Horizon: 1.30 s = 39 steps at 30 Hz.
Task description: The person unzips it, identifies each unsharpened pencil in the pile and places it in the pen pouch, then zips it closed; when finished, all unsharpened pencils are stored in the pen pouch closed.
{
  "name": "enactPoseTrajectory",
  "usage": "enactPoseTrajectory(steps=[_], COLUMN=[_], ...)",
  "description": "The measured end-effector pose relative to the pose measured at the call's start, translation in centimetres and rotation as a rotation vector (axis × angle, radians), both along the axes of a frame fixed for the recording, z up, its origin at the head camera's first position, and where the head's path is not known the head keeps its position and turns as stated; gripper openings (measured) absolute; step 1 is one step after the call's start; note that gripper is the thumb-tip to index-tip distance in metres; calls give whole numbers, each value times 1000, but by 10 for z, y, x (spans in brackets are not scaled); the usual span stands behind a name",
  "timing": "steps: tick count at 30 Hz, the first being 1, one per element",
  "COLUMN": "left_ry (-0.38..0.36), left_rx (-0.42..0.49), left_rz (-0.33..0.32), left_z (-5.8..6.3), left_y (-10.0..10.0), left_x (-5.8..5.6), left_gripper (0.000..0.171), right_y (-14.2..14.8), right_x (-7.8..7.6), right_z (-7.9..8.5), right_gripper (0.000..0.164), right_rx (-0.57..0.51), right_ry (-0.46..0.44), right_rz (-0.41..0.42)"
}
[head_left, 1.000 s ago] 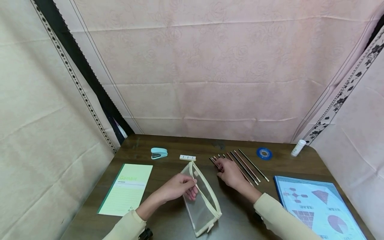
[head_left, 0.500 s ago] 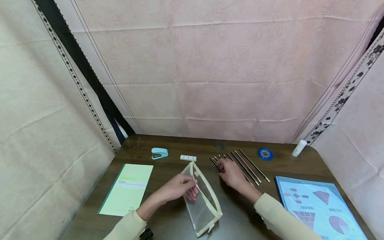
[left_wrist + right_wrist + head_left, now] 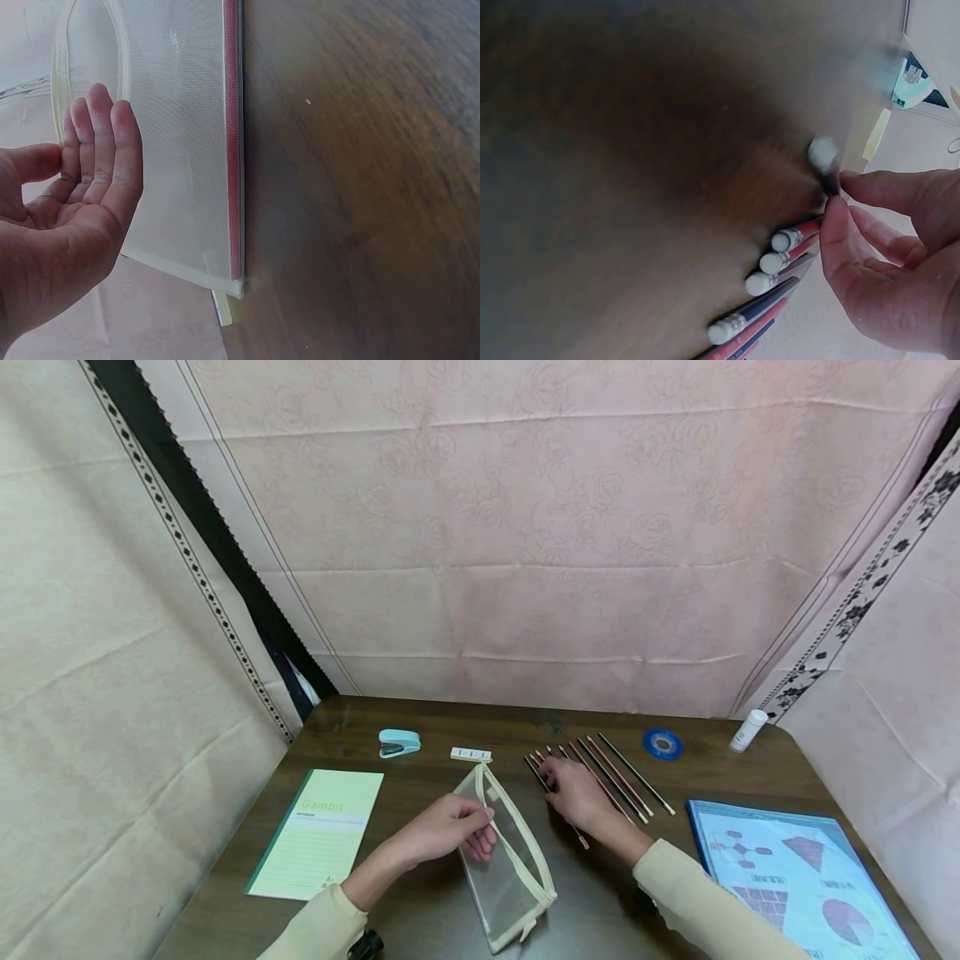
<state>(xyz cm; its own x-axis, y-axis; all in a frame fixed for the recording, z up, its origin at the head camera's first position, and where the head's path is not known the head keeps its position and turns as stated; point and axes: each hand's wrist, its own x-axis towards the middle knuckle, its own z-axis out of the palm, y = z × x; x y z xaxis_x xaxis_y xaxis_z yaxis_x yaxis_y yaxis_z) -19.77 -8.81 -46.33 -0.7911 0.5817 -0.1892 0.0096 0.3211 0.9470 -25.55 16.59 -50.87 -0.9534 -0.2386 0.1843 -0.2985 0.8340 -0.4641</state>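
Note:
My left hand point(image 3: 450, 828) pinches the pale opening edge of a see-through mesh zip pouch point(image 3: 495, 893) and holds it raised. In the left wrist view, a red strip point(image 3: 232, 150) runs along the pouch's bottom edge; I cannot tell whether it lies inside. My right hand point(image 3: 576, 793) is over the left side of a row of pencils point(image 3: 618, 778). Between thumb and forefinger it pinches a dark pencil point(image 3: 829, 178), whose white eraser end point(image 3: 823, 152) points toward me. Other eraser-tipped pencils point(image 3: 742, 319) lie beside it, partly hidden by the hand.
A pale green notebook point(image 3: 318, 835) lies left, a light blue stapler point(image 3: 398, 742) behind it. A small white block, perhaps an eraser point(image 3: 470, 754), sits behind the pouch. Blue tape point(image 3: 663, 744), a white tube point(image 3: 748, 731) and a blue booklet point(image 3: 795, 877) are at the right.
The pinched pencil's near end has come out from under my right hand, toward me. The right hand has shifted very slightly; the left hand and pouch stay put.

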Motion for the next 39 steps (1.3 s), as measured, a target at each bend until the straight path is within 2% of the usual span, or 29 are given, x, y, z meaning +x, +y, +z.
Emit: enactPoseTrajectory(steps=[20,39], left_ry=[-1,4], left_rx=[7,11], left_rz=[4,10], left_z=[1,-1], left_y=[1,0], left_x=[1,1], left_gripper=[35,36], right_y=[-4,-5], right_x=[-2,1], right_z=[3,2], right_gripper=[35,42], right_rx=[94,72], right_ry=[-24,-43], right_rz=[6,7])
